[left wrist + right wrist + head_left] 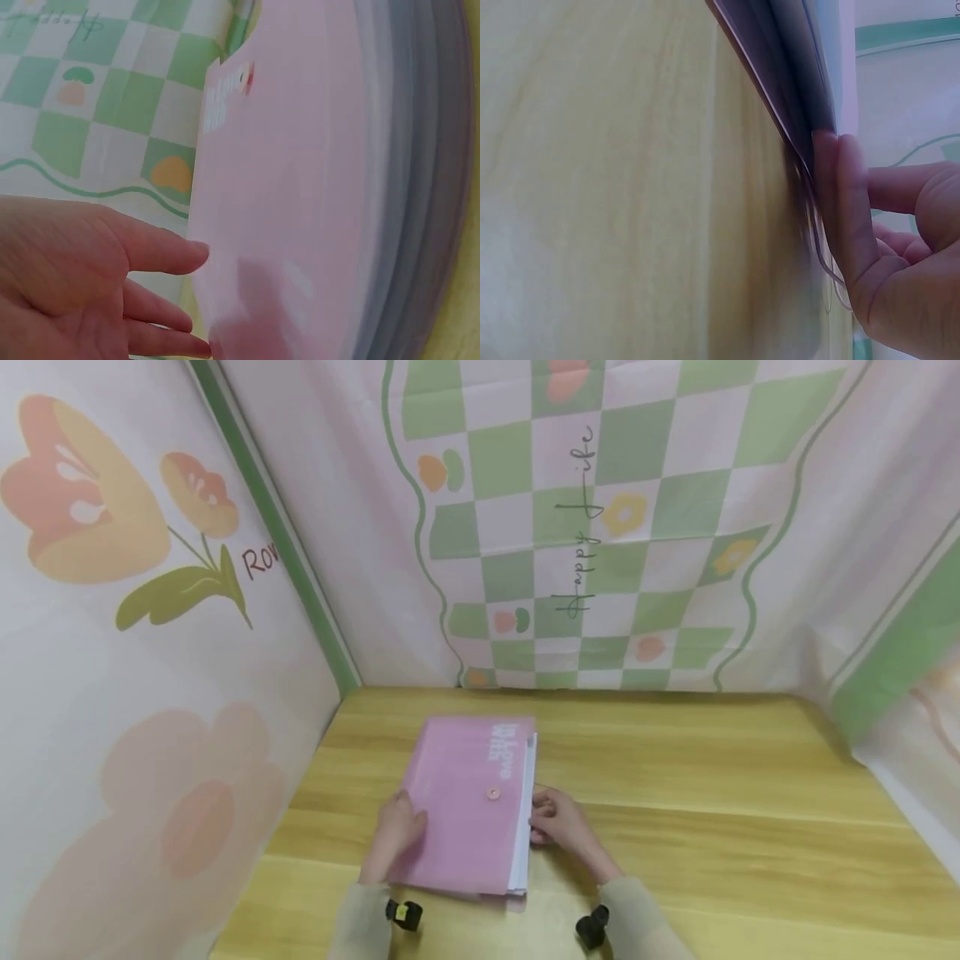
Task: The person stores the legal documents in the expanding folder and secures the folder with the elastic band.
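Note:
A pink expanding file folder [457, 810] lies on the table, with white lettering and a round button [492, 793] on its cover. My left hand [397, 831] is at its left edge. In the left wrist view the left fingers [161, 251] are nearly straight, their tips right at the folder's edge. My right hand [562, 827] pinches at the open right side, where layered white dividers [522, 827] show. Seen from the right wrist, two fingertips [838, 154] sit against the folder's edge. A thin looped cord [821, 259] hangs beside them.
The wooden table [712, 827] extends to the right of the folder. A printed curtain with green checks [570, 527] stands along its back edge, and a flowered wall panel [150, 652] rises at the left. Each wrist carries a small black camera [405, 914].

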Motion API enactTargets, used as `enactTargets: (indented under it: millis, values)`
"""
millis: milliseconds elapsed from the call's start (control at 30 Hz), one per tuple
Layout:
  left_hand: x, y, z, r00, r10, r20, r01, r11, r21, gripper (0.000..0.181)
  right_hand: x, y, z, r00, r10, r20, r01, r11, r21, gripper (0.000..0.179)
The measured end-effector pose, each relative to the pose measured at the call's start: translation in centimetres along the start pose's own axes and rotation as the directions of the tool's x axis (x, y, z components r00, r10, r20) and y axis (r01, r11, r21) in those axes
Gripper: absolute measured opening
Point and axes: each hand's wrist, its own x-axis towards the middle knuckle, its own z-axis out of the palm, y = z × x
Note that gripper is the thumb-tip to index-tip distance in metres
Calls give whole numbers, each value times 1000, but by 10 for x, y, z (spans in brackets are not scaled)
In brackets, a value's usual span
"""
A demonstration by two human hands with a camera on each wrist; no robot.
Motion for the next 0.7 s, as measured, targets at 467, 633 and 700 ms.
enactTargets:
  millis: [467,633,700]
  values:
    - [2,1,4,999,6,-34,-5,1000,29,34,2,-6,3,998,-24,-66,20,998,-54,33]
    - [1,1,5,1000,4,-29,-2,999,53,46,0,-8,1,999,-22,-31,20,998,-67,33]
    - [0,1,7,1000,-10,-1,10,998,54,54,0,-8,0,999,-26,-22,24,997,-74,33]
